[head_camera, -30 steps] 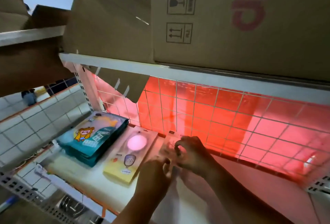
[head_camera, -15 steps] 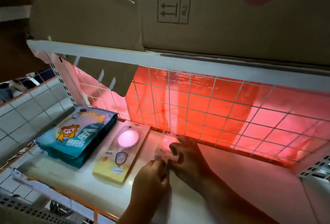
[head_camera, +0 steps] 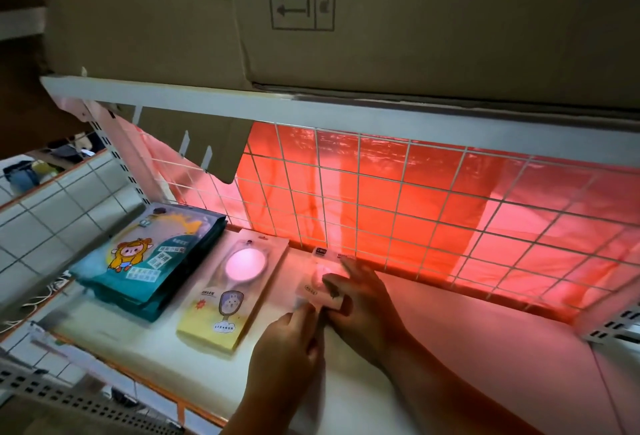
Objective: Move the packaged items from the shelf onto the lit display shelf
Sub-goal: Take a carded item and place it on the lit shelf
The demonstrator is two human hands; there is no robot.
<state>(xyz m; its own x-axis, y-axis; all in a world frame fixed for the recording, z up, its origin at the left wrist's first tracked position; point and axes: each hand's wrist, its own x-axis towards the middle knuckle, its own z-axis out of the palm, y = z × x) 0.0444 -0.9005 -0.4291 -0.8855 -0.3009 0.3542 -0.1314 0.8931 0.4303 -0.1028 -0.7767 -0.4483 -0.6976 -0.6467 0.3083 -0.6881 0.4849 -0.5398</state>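
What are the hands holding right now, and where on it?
The pink package, lying on the shelf: right hand pinches its near end, left hand its near left corner.

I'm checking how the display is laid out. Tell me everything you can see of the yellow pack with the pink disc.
The yellow pack is a flat card rectangle with a hang hole at its pale far end. A round pink disc shows in its upper half, a cartoon and small print below. It lies flat on the white shelf, between the teal stack and a pale pack.
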